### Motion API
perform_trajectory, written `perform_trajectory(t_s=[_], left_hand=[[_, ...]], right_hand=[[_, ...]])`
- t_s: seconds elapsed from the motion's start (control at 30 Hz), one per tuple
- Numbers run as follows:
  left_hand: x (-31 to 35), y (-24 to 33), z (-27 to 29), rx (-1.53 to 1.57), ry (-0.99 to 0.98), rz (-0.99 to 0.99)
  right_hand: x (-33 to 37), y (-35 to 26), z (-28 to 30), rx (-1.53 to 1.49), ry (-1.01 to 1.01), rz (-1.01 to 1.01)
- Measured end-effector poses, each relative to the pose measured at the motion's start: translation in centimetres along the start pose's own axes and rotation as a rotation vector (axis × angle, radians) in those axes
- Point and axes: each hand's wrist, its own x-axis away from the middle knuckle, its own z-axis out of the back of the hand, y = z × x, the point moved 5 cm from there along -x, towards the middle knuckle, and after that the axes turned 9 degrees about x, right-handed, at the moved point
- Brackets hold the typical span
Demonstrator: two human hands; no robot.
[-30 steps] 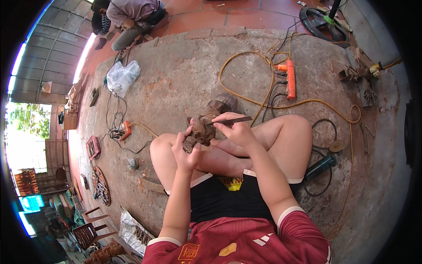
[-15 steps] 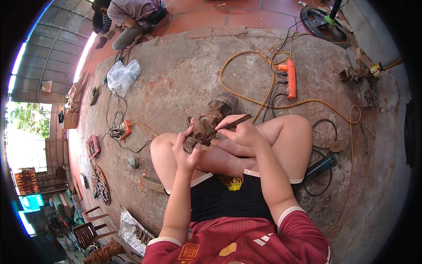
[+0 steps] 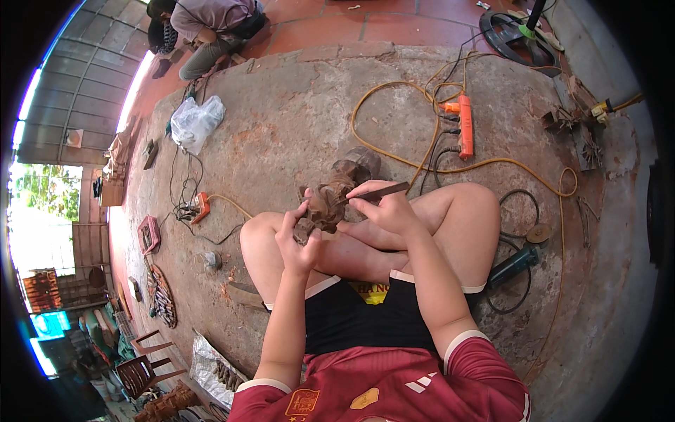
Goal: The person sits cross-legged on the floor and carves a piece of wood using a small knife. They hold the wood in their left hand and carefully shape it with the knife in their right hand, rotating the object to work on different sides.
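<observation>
A brown carved wooden figure (image 3: 326, 207) rests above my crossed legs, its far end reaching toward a rounded block (image 3: 364, 162) on the floor. My left hand (image 3: 298, 238) grips the near left end of the carving, thumb and fingers spread around it. In my right hand (image 3: 385, 208) is a thin, dark, flat strip-like tool (image 3: 388, 190), pinched between thumb and fingers. The tool's inner end touches or nearly touches the carving's right side; its outer end points up to the right. Its exact tip is too small to make out.
An orange power strip (image 3: 465, 128) with a looping yellow cord lies ahead right. By my right knee is a dark green power tool (image 3: 513, 269). A clear plastic bag (image 3: 197, 121), a second orange socket (image 3: 202, 207) and a roll of chisels (image 3: 162, 295) lie left. Another person (image 3: 214, 32) crouches far left.
The tool in my right hand has shifted slightly right and now lies a little flatter. My left hand and the carving have hardly moved.
</observation>
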Motion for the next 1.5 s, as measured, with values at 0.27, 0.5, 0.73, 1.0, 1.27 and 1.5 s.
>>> perform_trajectory(t_s=[0.27, 0.5, 0.73, 1.0, 1.27, 1.5], left_hand=[[-1.5, 1.9, -0.8, -0.053, 0.056, 0.066], [-3.5, 4.2, -0.8, -0.169, 0.12, 0.178], [-3.4, -0.2, 1.2, -0.021, 0.156, 0.17], [-3.4, -0.5, 2.3, -0.038, 0.144, 0.167], [-3.1, 0.0, 1.7, -0.059, 0.137, 0.111], [-3.2, 1.8, 0.5, -0.104, 0.093, 0.079]], right_hand=[[0.3, 0.4, -0.3, -0.271, 0.056, -0.192], [0.4, 2.2, -1.5, -0.403, 0.213, -0.288], [-0.2, 1.9, -3.6, -0.381, 0.09, -0.224], [-1.0, 4.5, -3.2, -0.584, 0.344, -0.233], [-0.3, 2.1, -4.4, -0.485, 0.135, -0.268], [-0.5, 1.5, -3.2, -0.314, 0.128, -0.211]])
